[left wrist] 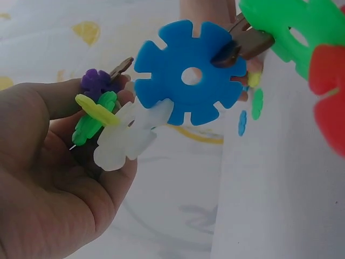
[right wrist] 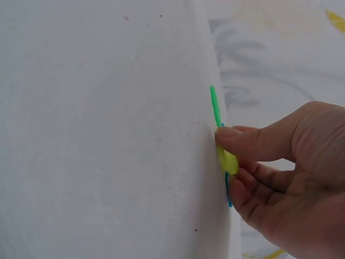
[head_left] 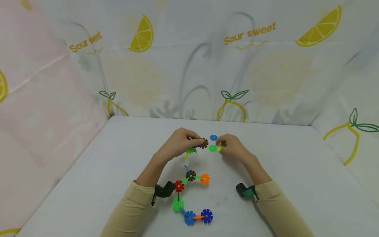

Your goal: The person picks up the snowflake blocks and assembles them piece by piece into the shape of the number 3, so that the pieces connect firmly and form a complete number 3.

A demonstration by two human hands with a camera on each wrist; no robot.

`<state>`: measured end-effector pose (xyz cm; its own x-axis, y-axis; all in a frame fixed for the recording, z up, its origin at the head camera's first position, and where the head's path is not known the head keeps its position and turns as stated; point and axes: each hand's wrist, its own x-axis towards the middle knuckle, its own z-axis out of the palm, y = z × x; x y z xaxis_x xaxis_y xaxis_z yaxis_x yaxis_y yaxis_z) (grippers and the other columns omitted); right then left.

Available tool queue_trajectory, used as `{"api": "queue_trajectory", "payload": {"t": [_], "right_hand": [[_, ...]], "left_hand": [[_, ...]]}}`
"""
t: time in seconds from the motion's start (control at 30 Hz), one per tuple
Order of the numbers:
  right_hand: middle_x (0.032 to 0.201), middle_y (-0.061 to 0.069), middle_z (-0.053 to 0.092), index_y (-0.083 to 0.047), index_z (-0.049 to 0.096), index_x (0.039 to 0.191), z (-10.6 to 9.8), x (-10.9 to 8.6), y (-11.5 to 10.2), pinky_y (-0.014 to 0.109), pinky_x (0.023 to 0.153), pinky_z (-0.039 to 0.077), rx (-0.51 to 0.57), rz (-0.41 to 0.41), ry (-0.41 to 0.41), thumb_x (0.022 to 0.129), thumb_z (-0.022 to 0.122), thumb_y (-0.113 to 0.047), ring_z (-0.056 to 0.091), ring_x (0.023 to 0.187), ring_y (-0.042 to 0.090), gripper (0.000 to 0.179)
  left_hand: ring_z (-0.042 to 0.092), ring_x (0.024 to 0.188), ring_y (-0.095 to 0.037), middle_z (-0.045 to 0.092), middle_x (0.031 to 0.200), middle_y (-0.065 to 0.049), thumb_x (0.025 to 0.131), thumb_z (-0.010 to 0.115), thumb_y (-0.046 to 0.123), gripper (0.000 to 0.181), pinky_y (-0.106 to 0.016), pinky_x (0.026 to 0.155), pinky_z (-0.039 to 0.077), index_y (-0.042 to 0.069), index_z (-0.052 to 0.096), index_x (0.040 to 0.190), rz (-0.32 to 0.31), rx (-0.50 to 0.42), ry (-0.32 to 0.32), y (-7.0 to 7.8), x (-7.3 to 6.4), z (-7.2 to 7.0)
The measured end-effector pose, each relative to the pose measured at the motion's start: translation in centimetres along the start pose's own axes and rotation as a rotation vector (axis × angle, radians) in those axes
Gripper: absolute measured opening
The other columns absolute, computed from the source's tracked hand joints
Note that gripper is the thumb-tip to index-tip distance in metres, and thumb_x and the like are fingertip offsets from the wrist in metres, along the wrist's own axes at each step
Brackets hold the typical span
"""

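Note:
My left hand (head_left: 177, 144) pinches a purple notched disc (left wrist: 96, 82) at the far end of a chain of interlocking plastic snowflake discs. A brown disc (head_left: 204, 143) is attached to the purple one and sticks out past the fingertips. Green (left wrist: 91, 129), yellow (left wrist: 96, 109), white (left wrist: 121, 140) and blue (left wrist: 188, 73) discs follow along the chain. To the right, my right hand (head_left: 234, 146) has thumb and fingers on a yellow disc (right wrist: 229, 160) at the table surface. Beside it lie a loose green disc (head_left: 212, 148) and a blue disc (head_left: 214, 137).
The chain runs towards me over the white table (head_left: 266, 148), through a red disc (head_left: 179, 186) and a green disc (head_left: 178, 204), to a dark blue disc (head_left: 207, 216). An orange disc (head_left: 204, 179) ends a side branch. Lemon-printed cloth (head_left: 177, 65) hangs behind the table.

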<state>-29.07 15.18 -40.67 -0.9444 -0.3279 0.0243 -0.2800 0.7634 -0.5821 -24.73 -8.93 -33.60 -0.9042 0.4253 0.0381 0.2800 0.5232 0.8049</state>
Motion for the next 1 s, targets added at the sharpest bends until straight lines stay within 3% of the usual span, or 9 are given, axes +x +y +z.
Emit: {"api": "queue_trajectory", "payload": {"t": [0.2,0.4,0.63,1.0], "right_hand": [[0.089,0.009,0.062,-0.005,0.071,0.095,-0.4,-0.6,-0.1,0.031,0.073,0.045,0.027,0.022,-0.007,0.078,0.069,0.002,0.053,0.084,0.022,0.019],[0.086,0.007,0.064,-0.006,0.065,0.089,-0.9,-1.3,0.1,0.030,0.072,0.047,0.072,0.008,-0.003,0.086,0.070,-0.001,0.055,0.081,0.020,0.007],[0.087,0.015,0.069,0.001,0.056,0.098,-2.0,-2.0,-0.8,0.040,0.077,0.061,0.353,-0.011,-0.016,0.094,0.062,-0.002,0.072,0.077,0.024,0.007],[0.095,0.021,0.072,0.004,0.063,0.108,-3.3,-2.5,-2.3,0.047,0.083,0.059,0.481,-0.100,-0.005,0.094,0.061,0.004,0.071,0.090,0.041,0.014]], "left_hand": [[0.066,0.077,-0.016,0.075,0.096,-0.005,0.095,0.067,0.034,0.018,-0.032,0.071,0.053,0.020,0.078,0.095,0.000,-0.005,0.002,-0.1,0.1,0.0],[0.070,0.079,-0.020,0.075,0.096,-0.001,0.095,0.067,0.031,0.018,-0.032,0.072,0.054,0.019,0.078,0.098,0.012,-0.029,0.010,-0.5,0.2,0.0],[0.066,0.078,-0.014,0.075,0.097,0.001,0.096,0.066,0.031,0.018,-0.030,0.071,0.053,0.018,0.078,0.101,0.003,-0.022,0.017,-0.6,0.3,0.1],[0.067,0.075,-0.013,0.075,0.095,0.001,0.096,0.066,0.030,0.019,-0.029,0.070,0.053,0.016,0.078,0.099,0.003,-0.031,0.027,-0.5,0.4,0.3]]}}
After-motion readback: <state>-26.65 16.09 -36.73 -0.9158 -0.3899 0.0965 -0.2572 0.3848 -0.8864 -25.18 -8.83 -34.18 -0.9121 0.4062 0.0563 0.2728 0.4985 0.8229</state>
